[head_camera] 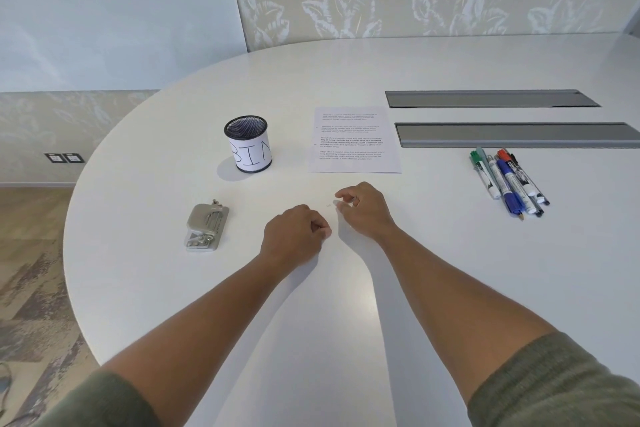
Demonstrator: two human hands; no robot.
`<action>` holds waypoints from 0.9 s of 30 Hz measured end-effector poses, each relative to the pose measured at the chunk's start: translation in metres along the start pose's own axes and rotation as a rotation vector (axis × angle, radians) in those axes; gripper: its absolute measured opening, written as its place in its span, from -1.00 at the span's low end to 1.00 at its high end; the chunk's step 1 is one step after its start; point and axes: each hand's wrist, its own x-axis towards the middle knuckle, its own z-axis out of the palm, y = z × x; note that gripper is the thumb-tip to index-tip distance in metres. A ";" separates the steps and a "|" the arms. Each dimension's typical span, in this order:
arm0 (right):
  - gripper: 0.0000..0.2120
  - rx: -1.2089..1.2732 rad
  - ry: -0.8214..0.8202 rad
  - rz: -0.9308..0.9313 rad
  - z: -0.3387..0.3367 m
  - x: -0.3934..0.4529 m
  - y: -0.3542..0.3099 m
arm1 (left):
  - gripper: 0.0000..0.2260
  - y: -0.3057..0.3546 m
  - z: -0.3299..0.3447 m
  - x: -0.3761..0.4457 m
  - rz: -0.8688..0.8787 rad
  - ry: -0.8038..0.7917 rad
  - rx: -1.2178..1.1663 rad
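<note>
My left hand [294,236] rests on the white table [450,270] with its fingers curled into a loose fist; a small white paper scrap [327,233] shows at its fingertips. My right hand [363,210] lies just beyond it, fingers curled, with thumb and forefinger tips close together. A tiny pale scrap [328,205] lies on the table just left of those tips. Whether the right fingers pinch anything is too small to tell. A metal hole punch [207,226] sits to the left of my left hand.
A black mesh cup labelled BIN [248,144] stands at the back left. A printed sheet [353,139] lies behind my hands. Several markers and pens [509,182] lie at the right, below two grey cable slots [516,134]. The table's curved edge runs along the left.
</note>
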 end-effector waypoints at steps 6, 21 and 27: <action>-0.84 -0.006 -0.013 0.015 -0.001 -0.001 -0.004 | -0.83 0.012 0.005 0.004 -0.046 -0.086 0.089; -0.81 -0.110 -0.100 0.044 -0.002 -0.002 -0.012 | -0.78 -0.019 -0.002 0.019 -0.277 0.048 -0.334; -0.90 -0.101 -0.084 0.147 0.003 0.001 -0.019 | -0.79 -0.023 -0.002 0.019 -0.271 0.048 -0.348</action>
